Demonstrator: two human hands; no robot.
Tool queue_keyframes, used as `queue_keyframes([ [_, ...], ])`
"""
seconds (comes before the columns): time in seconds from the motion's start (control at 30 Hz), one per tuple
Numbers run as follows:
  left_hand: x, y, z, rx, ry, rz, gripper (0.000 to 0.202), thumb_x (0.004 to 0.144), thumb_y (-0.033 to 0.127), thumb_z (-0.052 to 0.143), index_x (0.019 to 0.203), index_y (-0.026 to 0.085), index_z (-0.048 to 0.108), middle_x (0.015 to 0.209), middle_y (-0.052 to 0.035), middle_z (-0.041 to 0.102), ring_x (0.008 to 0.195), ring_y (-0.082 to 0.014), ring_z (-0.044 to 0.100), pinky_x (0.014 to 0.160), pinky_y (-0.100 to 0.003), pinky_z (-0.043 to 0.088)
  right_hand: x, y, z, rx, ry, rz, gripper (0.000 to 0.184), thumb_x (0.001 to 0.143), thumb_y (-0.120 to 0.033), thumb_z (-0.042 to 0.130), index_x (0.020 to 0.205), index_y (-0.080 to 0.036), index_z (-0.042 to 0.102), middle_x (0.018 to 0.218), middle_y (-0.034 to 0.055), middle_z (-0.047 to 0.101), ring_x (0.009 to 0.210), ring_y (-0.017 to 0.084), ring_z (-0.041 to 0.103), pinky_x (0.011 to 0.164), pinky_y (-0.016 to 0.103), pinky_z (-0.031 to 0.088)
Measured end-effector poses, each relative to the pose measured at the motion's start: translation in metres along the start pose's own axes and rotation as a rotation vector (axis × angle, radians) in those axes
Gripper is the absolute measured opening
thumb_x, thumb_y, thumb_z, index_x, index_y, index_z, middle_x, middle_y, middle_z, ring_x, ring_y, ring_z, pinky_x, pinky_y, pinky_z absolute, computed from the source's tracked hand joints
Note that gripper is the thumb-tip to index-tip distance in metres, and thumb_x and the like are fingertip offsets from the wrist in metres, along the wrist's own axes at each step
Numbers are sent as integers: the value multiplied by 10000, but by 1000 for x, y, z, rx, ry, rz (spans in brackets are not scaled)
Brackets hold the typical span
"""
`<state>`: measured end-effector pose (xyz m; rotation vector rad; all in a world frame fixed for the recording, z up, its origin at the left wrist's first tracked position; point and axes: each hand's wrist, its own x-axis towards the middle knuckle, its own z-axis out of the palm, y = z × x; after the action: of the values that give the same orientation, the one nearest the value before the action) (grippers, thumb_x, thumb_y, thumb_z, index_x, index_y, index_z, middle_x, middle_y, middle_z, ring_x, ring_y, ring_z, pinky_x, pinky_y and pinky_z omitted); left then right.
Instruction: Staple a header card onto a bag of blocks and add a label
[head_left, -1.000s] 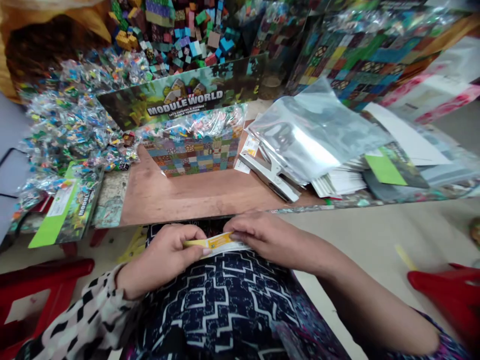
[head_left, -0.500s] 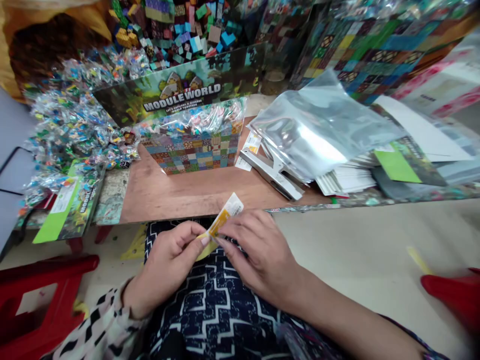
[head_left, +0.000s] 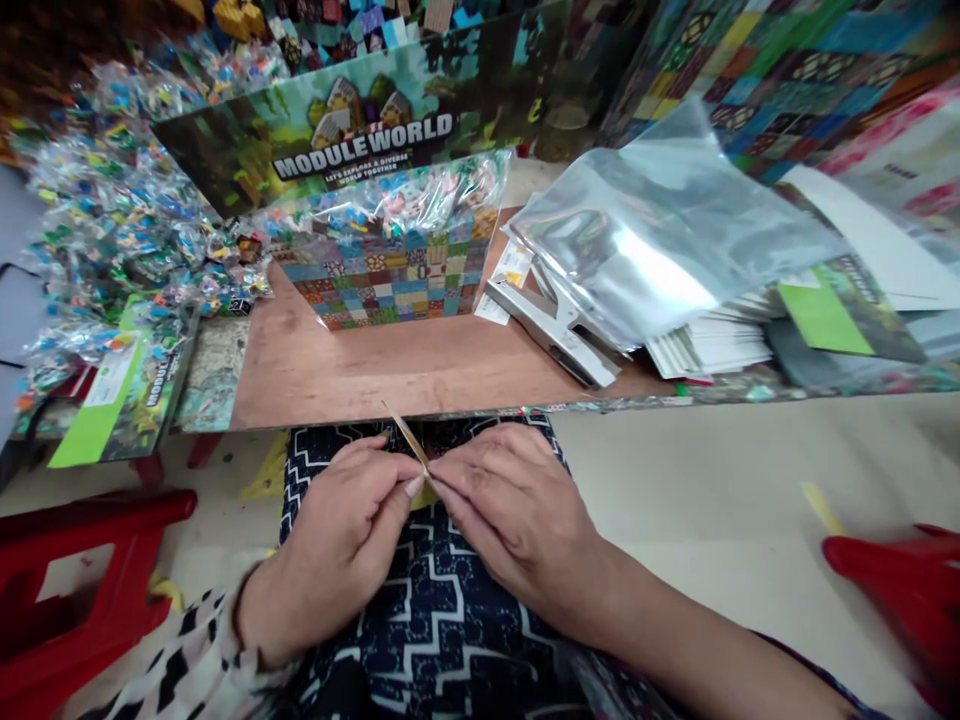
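Observation:
Over my lap, a small yellow-and-white printed label (head_left: 409,438) stands almost edge-on between my hands. My left hand (head_left: 341,540) pinches its lower end between thumb and forefinger. Close against that, the thumb and fingertips of my right hand (head_left: 517,515) are pressed onto the label too. A bit of yellow paper (head_left: 426,495) shows just below the fingertips. Beyond my hands, a clear bag of coloured cubes (head_left: 405,285) stands on the brown board, with a "Module World" header card (head_left: 367,130) behind its top. The stapler (head_left: 555,335) lies to the right.
Clear plastic bags (head_left: 637,230) lie over a stack of white cards (head_left: 709,350). Many small wrapped pieces (head_left: 135,200) are heaped at the left, beside a green-edged header card (head_left: 112,400). Red stools (head_left: 90,580) stand on the floor at both sides. The table's edge (head_left: 360,415) runs just past my hands.
The label has turned from showing its printed face to nearly edge-on. My fingertips have come closer together. The camera view has tilted down slightly.

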<state>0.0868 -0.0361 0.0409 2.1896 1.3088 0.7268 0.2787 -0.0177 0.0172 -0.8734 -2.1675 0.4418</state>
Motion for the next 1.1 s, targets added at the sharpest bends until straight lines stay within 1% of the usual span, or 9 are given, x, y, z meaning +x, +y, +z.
queue_keyframes([
  [0.13,-2,-1,0,34,1,39,191,942,84,474,1013,200,607,867,26,715,817,-103,682,990,-324,454,0,1,1,22,-10,-8,115,938,-113,566,983,-121,672,926,48,726,847,177,595,805,359,445],
  [0.37,-3,-2,3,106,-34,53,202,930,70,444,986,166,613,878,-9,716,810,-124,660,986,-360,460,1,4,1,24,-38,-39,93,929,-120,581,964,-122,667,912,47,726,848,185,595,808,363,454],
  [0.5,-2,-3,4,139,-31,81,201,912,51,447,959,168,603,830,2,692,776,-131,639,981,-366,456,1,8,3,55,-45,-47,98,927,-120,573,962,-123,665,883,43,722,831,182,590,811,360,452],
  [0.6,-1,-2,5,146,-17,97,191,913,56,452,941,169,603,781,7,676,739,-132,629,960,-355,456,2,10,3,91,-59,-29,126,939,-127,543,954,-132,668,875,41,720,827,177,587,814,351,443],
  [0.73,2,-2,4,130,-21,95,195,921,64,441,935,166,607,753,1,664,712,-140,608,823,-327,476,4,12,3,199,-71,34,151,935,-133,531,927,-143,681,840,26,718,789,156,596,769,329,450],
  [0.8,2,-2,4,124,-32,85,191,917,65,441,931,163,605,757,-7,660,712,-146,598,790,-326,475,4,13,4,259,-74,67,161,930,-133,530,936,-154,690,838,16,724,777,144,612,754,319,461],
  [0.87,1,-2,3,130,-45,80,194,904,55,445,944,160,603,774,-13,665,724,-151,600,812,-340,473,3,13,4,285,-69,85,162,927,-146,536,943,-163,697,854,15,734,777,139,623,750,316,469],
  [0.97,-1,-4,4,159,-62,85,221,885,33,434,959,158,601,768,-15,661,732,-159,606,835,-357,466,2,13,4,258,-67,85,168,930,-166,539,943,-172,706,858,16,741,781,145,623,755,325,467],
  [1.1,-2,-5,6,175,-59,100,228,888,37,428,975,162,598,782,-19,676,732,-164,612,854,-364,461,1,14,6,221,-62,86,179,927,-144,534,919,-158,712,829,23,732,770,147,612,754,325,451],
])
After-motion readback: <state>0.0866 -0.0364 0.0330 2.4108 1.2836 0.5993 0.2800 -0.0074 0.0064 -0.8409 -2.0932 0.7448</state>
